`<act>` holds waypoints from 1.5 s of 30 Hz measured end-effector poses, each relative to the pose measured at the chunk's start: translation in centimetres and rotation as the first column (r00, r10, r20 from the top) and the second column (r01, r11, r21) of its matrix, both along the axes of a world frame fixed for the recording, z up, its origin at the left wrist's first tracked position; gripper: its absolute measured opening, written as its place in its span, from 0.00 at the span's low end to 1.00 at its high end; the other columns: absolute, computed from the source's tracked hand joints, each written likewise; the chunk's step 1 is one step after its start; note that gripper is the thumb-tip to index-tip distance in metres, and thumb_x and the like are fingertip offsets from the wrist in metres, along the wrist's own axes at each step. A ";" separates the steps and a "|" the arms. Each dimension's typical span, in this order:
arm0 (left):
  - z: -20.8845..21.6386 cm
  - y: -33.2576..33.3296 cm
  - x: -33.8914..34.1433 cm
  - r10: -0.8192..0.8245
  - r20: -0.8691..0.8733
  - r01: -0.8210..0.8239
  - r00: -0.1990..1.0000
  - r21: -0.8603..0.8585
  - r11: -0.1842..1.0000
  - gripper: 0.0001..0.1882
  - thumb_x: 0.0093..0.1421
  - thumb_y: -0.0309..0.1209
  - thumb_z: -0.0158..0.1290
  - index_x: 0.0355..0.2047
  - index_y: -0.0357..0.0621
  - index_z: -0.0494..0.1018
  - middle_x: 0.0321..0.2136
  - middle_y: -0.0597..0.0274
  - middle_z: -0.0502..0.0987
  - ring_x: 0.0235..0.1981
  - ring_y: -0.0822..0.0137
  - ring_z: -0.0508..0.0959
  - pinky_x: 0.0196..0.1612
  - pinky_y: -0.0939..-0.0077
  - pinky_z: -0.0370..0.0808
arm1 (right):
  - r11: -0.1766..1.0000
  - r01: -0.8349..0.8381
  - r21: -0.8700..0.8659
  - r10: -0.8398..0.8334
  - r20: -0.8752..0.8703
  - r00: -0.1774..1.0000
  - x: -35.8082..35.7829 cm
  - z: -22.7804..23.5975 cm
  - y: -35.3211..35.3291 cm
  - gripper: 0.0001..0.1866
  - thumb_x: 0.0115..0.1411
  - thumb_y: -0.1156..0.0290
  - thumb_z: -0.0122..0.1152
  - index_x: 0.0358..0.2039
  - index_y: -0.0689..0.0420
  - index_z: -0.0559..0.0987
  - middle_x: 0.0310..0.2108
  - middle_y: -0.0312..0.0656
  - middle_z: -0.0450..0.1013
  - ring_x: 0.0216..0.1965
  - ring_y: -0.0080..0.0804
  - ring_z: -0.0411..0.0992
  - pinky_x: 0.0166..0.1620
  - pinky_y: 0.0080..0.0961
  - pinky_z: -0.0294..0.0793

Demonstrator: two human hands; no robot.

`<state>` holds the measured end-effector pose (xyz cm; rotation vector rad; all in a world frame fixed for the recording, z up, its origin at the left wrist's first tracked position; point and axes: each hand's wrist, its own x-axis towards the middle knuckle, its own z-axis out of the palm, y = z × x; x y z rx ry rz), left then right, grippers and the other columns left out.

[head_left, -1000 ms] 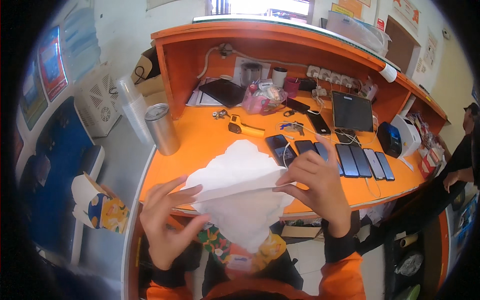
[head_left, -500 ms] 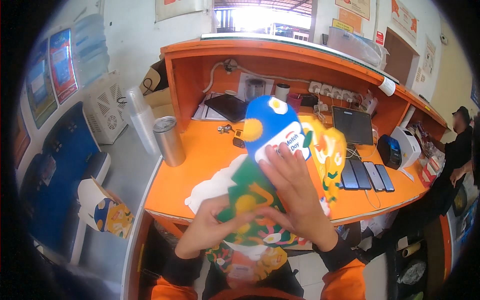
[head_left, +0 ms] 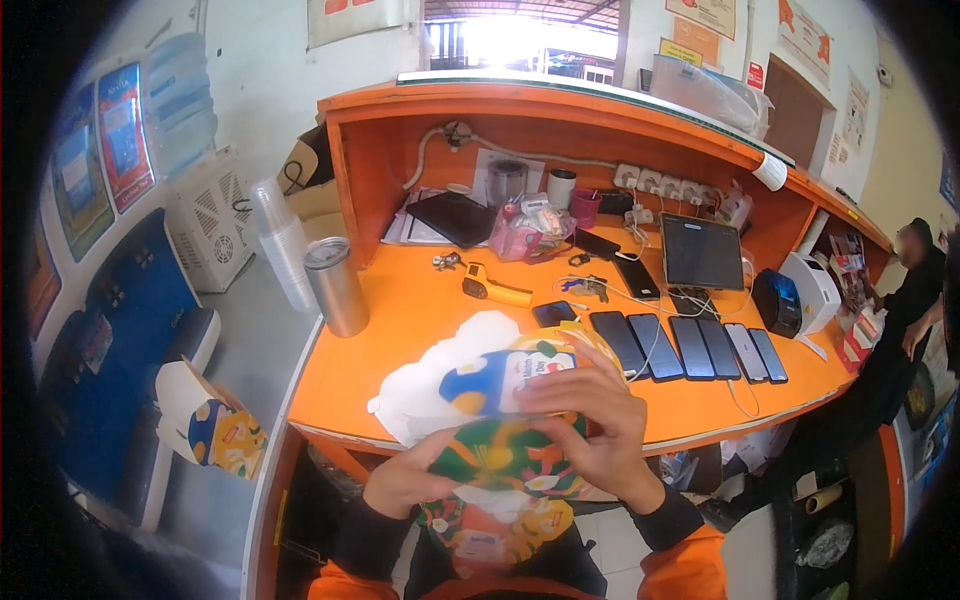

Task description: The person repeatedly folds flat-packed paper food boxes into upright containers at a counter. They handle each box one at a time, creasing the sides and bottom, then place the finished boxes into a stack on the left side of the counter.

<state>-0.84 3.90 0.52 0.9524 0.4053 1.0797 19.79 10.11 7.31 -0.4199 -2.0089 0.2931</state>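
Between my hands, low over the counter's near edge, is a printed cardboard box blank point(head_left: 505, 445) in blue, green and yellow. My left hand point(head_left: 410, 478) grips its green part from the left, with the thumb along the edge. My right hand point(head_left: 590, 420) is closed on the right side, its fingers lying over the blue flap and the thumb beneath them. The panels look bent toward me. A white sheet with a wavy edge point(head_left: 410, 385) lies on the counter just beyond. Below my hands, near my lap, shows another printed cardboard piece point(head_left: 490, 540).
Several phones point(head_left: 700, 345) line the orange counter point(head_left: 400, 290) at right, near a tablet point(head_left: 702, 252). A yellow thermometer gun point(head_left: 497, 287), pink bag point(head_left: 530, 232) and steel tumbler point(head_left: 337, 287) stand farther back. A folded printed box point(head_left: 215, 425) sits left; a person in black point(head_left: 905, 310) stands right.
The box blank has come down toward me and its raised blue flap is now folded low under my right hand. The thermometer gun, pink bag and several phones behind it are uncovered.
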 end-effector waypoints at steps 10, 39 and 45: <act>3.8 -2.8 4.8 0.564 -0.097 -0.558 0.820 0.083 0.826 0.19 0.56 0.24 0.49 0.49 0.38 0.61 0.43 0.58 0.70 0.43 0.68 0.73 0.45 0.74 0.71 | 0.997 -0.038 -0.071 0.022 -0.216 0.976 -1.4 1.7 -1.6 0.12 0.49 0.82 0.56 0.37 0.62 0.77 0.38 0.46 0.74 0.35 0.31 0.75 0.38 0.21 0.73; 4.4 -2.8 4.3 0.439 -0.144 -0.419 0.887 0.152 0.895 0.19 0.57 0.26 0.51 0.49 0.37 0.62 0.42 0.63 0.71 0.42 0.75 0.71 0.44 0.83 0.68 | 0.870 -0.161 -0.466 0.257 0.152 0.954 1.0 2.3 -2.4 0.18 0.60 0.69 0.45 0.50 0.62 0.67 0.49 0.53 0.66 0.50 0.39 0.67 0.51 0.26 0.63; 5.2 -2.0 5.1 0.388 -0.170 -0.362 0.906 0.163 0.918 0.24 0.55 0.30 0.54 0.51 0.37 0.60 0.41 0.62 0.71 0.41 0.76 0.70 0.38 0.83 0.70 | 0.956 0.125 -0.264 -0.094 0.124 0.988 1.5 0.8 -2.4 0.12 0.58 0.74 0.50 0.41 0.64 0.73 0.32 0.47 0.75 0.29 0.37 0.75 0.32 0.24 0.72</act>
